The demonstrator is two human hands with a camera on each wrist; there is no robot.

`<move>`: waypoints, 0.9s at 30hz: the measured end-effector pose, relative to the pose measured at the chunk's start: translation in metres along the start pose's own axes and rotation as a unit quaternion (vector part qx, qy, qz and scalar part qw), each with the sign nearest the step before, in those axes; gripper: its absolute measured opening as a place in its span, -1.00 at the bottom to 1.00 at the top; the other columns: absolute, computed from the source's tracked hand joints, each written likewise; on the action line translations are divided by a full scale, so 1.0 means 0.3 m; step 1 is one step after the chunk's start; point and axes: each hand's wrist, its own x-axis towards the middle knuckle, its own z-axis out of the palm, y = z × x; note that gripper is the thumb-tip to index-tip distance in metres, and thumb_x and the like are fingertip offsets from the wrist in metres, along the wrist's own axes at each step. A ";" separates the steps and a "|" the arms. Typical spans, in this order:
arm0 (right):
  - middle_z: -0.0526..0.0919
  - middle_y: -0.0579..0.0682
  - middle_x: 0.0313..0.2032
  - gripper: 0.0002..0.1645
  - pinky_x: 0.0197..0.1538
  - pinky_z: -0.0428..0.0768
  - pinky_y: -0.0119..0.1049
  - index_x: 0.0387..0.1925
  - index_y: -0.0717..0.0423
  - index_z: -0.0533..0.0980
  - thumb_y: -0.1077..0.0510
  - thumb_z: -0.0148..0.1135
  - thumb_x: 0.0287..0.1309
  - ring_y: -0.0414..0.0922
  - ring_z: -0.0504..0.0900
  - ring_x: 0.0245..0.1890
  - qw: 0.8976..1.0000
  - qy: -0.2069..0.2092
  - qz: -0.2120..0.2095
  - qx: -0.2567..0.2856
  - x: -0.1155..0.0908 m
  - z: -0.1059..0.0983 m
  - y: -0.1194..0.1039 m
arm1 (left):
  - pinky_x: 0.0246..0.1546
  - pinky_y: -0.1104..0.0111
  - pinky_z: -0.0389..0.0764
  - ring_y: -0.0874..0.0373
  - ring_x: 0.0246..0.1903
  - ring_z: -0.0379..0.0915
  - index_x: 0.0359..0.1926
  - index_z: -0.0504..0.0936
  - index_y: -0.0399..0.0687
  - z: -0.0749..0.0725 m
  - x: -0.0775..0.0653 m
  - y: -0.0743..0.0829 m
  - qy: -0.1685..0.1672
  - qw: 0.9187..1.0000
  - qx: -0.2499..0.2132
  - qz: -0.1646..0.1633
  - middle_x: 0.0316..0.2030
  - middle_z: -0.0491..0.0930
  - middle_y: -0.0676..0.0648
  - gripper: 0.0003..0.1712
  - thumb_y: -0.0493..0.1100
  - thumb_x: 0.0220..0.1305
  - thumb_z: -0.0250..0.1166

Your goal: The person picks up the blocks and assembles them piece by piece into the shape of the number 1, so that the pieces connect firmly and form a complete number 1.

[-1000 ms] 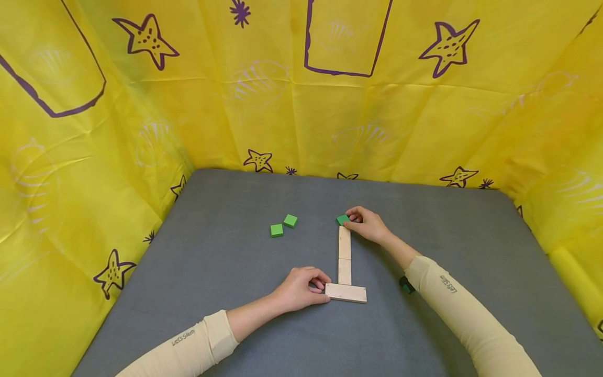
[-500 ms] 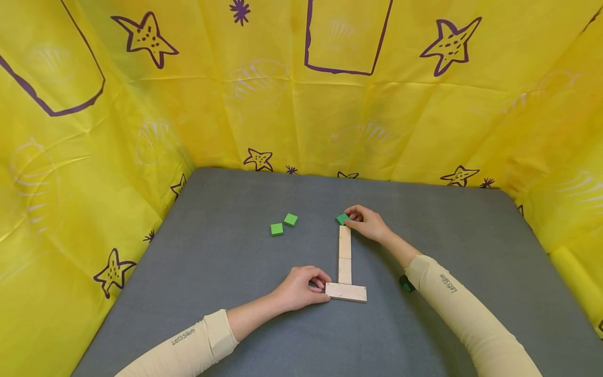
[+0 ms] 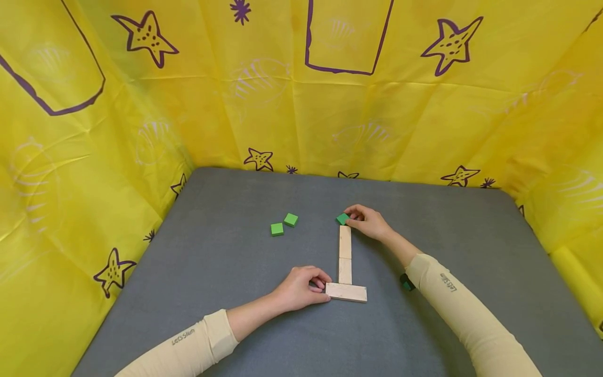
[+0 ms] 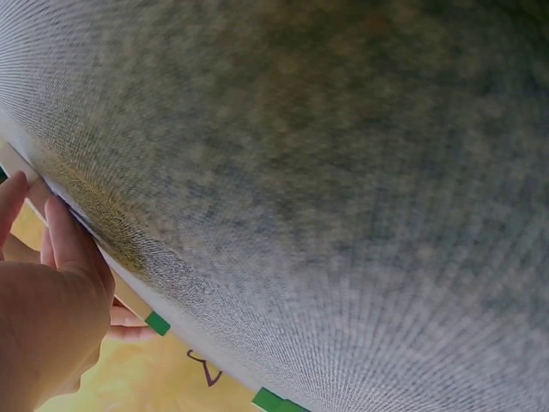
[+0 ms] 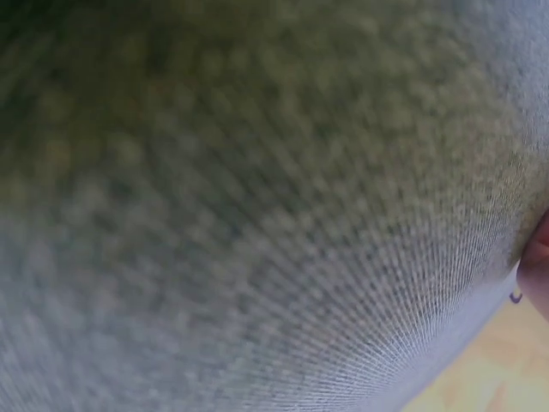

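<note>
Two pale wooden blocks lie end to end in a line, the far block (image 3: 345, 242) touching the near block (image 3: 345, 270). Across their near end lies a third wooden block (image 3: 346, 292), forming an upside-down T. My left hand (image 3: 299, 289) pinches this crosswise block at its left end, thumb in front and fingers behind. At the far end of the line, my right hand (image 3: 369, 224) pinches a dark green square block (image 3: 342, 219) between thumb and fingers. In the right wrist view only a sliver of the hand (image 5: 536, 270) shows.
Two light green square blocks, one nearer (image 3: 277, 229) and one farther (image 3: 291, 219), lie left of the wooden line. The grey tabletop (image 3: 226, 272) ends at yellow cloth walls (image 3: 292, 120) on the back and sides.
</note>
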 end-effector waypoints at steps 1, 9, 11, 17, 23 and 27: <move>0.58 0.05 -0.21 -0.62 -0.20 0.42 -0.25 0.07 0.15 0.54 0.09 0.26 0.27 -0.05 0.48 -0.25 1.000 -0.002 -0.001 0.002 0.001 -0.002 0.000 | -0.30 0.55 0.61 0.23 -0.35 0.56 -0.21 0.68 -0.19 0.000 0.000 0.001 0.000 1.000 0.000 0.001 -0.33 0.59 -0.02 -0.71 -0.33 -0.01 0.52; 0.57 0.04 -0.23 -0.63 -0.20 0.42 -0.26 0.07 0.14 0.54 0.11 0.27 0.26 -0.05 0.48 -0.25 1.000 -0.009 -0.009 -0.001 0.003 -0.010 0.003 | -0.30 0.57 0.59 0.25 -0.35 0.55 -0.21 0.68 -0.18 -0.001 0.000 0.001 0.000 1.000 -0.003 -0.003 -0.34 0.59 -0.01 -0.71 -0.33 -0.01 0.52; 0.56 0.03 -0.23 -0.63 -0.20 0.42 -0.25 0.07 0.14 0.54 0.11 0.27 0.26 -0.05 0.47 -0.25 1.000 -0.010 -0.011 -0.001 0.004 -0.010 0.004 | -0.30 0.57 0.60 0.25 -0.35 0.55 -0.21 0.68 -0.18 -0.001 0.000 0.000 0.000 1.000 -0.003 -0.004 -0.34 0.59 0.00 -0.71 -0.32 -0.01 0.52; 0.56 0.03 -0.25 -0.63 -0.21 0.41 -0.24 0.06 0.15 0.54 0.12 0.27 0.26 -0.05 0.46 -0.26 1.000 -0.019 -0.022 -0.001 0.006 -0.014 0.005 | -0.30 0.55 0.60 0.25 -0.35 0.55 -0.21 0.68 -0.17 -0.002 -0.002 -0.002 0.000 1.000 -0.001 -0.007 -0.34 0.58 0.01 -0.71 -0.32 -0.01 0.52; 0.55 0.03 -0.26 -0.63 -0.22 0.39 -0.24 0.07 0.15 0.53 0.12 0.26 0.27 -0.05 0.44 -0.28 0.999 -0.032 -0.029 -0.003 0.009 -0.025 0.001 | -0.30 0.56 0.60 0.26 -0.35 0.55 -0.21 0.68 -0.17 -0.003 -0.002 0.000 0.001 1.000 0.000 -0.001 -0.34 0.59 0.00 -0.72 -0.32 -0.01 0.52; 0.54 0.02 -0.27 -0.64 -0.23 0.38 -0.24 0.07 0.12 0.54 0.12 0.26 0.27 -0.06 0.44 -0.29 0.999 -0.032 -0.024 -0.005 0.009 -0.026 0.001 | -0.30 0.55 0.60 0.25 -0.36 0.55 -0.22 0.68 -0.18 -0.003 -0.003 0.001 0.002 1.000 0.001 0.001 -0.34 0.59 0.00 -0.71 -0.33 -0.01 0.52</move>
